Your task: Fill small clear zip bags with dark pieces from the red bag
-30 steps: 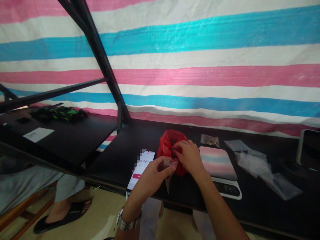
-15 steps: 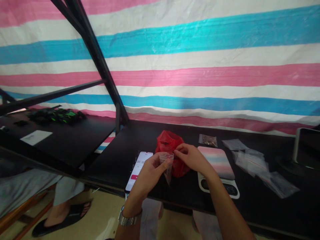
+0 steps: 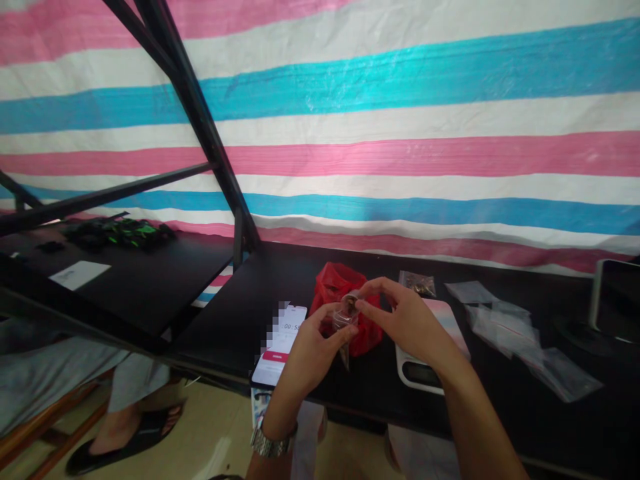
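Note:
My left hand point(image 3: 325, 343) is closed on a small clear zip bag point(image 3: 344, 323), which hangs with a corner pointing down. At the bag's top, the thumb and fingers of my right hand point(image 3: 393, 310) pinch around its rounded mouth, where some brown bits show. What they are is too small to tell. Just behind both hands lies a crumpled red plastic bag point(image 3: 367, 337), partly covered by them. To the right, under my right forearm, sits a small digital scale point(image 3: 420, 377) with a pink and pale blue top.
A phone showing a timer point(image 3: 280, 347) lies left of my hands. Behind the scale is a clear bag of small brownish pieces point(image 3: 419, 283). Several flat clear zip bags point(image 3: 505, 323) spread to the right, near a screen on a stand point(image 3: 617, 300). A black metal frame point(image 3: 200, 120) rises at left.
My right hand has moved onto the clear bag's mouth, which now shows as a rounded opening. The bag and my left hand have shifted slightly right in the view.

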A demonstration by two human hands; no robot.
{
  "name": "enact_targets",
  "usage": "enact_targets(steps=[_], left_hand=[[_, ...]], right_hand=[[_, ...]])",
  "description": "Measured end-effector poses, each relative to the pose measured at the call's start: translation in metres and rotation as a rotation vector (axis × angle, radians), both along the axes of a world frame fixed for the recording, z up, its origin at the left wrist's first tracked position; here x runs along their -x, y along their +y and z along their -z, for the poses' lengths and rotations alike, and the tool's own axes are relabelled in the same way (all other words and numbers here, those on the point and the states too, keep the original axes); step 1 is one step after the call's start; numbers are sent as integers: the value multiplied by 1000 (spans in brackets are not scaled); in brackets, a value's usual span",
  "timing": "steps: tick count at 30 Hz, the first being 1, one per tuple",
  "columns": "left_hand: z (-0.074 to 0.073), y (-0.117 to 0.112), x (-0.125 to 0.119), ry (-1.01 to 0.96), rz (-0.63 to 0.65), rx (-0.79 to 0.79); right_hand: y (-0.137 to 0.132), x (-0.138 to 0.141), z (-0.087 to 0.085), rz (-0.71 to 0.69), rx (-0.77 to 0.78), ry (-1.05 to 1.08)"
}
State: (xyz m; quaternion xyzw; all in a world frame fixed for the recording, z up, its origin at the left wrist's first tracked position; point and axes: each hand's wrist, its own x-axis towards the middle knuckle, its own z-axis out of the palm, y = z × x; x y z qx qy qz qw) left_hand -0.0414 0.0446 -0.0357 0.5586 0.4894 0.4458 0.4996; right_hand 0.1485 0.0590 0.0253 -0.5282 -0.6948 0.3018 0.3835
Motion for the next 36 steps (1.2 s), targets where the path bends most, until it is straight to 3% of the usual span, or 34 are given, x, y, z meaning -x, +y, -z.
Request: enact_targets(steps=[6, 16, 19, 25, 31, 36], left_hand=[[-1, 0, 2, -45, 19, -27], [-5, -1, 13, -121, 32, 39], [-4, -1, 21, -101, 37, 65], [4, -1, 32, -62, 82, 91], [2, -2, 32, 0, 94, 102], [4, 0, 26, -47, 62, 103]], right_hand=[[-12, 15, -4, -12, -130, -158], [-7, 8, -6, 52, -250, -142], [3, 4, 3, 141, -228, -217], [19, 20, 35, 47, -14, -527], [24, 35, 47, 261, -57, -697], [27, 33, 51, 224, -58, -667]])
